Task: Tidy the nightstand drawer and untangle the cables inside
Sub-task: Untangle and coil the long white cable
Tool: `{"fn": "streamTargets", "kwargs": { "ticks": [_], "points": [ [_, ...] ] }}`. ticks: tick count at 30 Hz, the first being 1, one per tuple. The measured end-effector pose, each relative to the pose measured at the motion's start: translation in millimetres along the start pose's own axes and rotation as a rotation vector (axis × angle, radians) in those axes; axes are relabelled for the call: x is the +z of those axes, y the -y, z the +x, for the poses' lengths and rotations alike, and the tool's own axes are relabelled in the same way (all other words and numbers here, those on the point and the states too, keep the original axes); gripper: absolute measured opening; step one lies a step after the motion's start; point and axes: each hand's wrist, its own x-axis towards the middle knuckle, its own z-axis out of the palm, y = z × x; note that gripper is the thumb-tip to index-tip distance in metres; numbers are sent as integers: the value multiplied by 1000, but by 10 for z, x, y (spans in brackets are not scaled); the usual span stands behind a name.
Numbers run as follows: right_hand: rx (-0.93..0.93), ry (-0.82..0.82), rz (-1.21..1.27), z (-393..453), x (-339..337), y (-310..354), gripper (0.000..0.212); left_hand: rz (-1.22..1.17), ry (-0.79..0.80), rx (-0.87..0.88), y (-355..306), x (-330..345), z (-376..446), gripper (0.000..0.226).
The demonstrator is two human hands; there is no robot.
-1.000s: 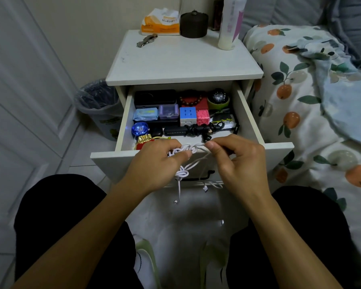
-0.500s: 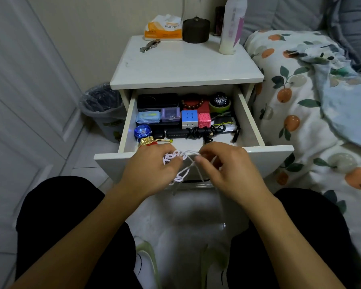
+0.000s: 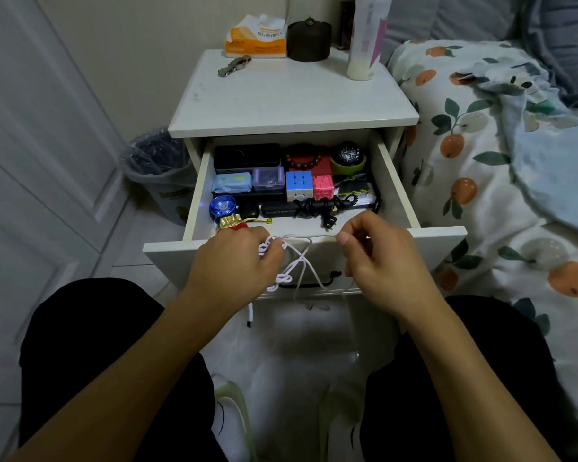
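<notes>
The white nightstand's drawer (image 3: 441,236) stands pulled open, packed with small items. In front of its face I hold a tangled white cable (image 3: 296,261). My left hand (image 3: 234,261) grips a knotted bunch of it, and my right hand (image 3: 381,261) pinches one strand pulled taut sideways. Loops and a plug end hang down below the hands. Inside the drawer a bundled black cable (image 3: 317,206) with a plug lies near the front, beside a black power strip (image 3: 277,210).
The drawer also holds a puzzle cube (image 3: 298,183), a pink cube, a blue yo-yo (image 3: 223,206), small boxes, a bead bracelet and a watch. On the nightstand top (image 3: 291,98) stand tissues, a dark jar and a bottle. A bin (image 3: 157,165) is left, the bed (image 3: 501,168) right.
My hands have moved apart, stretching a strand of the white cable between them. The camera has tilted slightly, showing more of the nightstand top.
</notes>
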Motion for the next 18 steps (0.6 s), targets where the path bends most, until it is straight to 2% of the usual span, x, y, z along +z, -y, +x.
{"fn": "streamTargets", "kwargs": {
  "ticks": [3, 6, 10, 15, 18],
  "points": [
    [23, 120, -15, 0, 26, 0, 9, -47, 24, 48, 10, -16, -11, 31],
    [-9, 198, -44, 1, 116, 49, 22, -25, 77, 123, -38, -10, -68, 31],
    [-78, 65, -30, 8, 139, 70, 21, 106, 49, 126, -87, 50, -80, 35],
    [73, -103, 234, 11, -44, 0, 24, 97, -39, 31, -35, 17, -36, 30],
    [109, 6, 134, 30, -60, -21, 21, 17, -53, 52, -24, 16, -44, 29]
  ]
}}
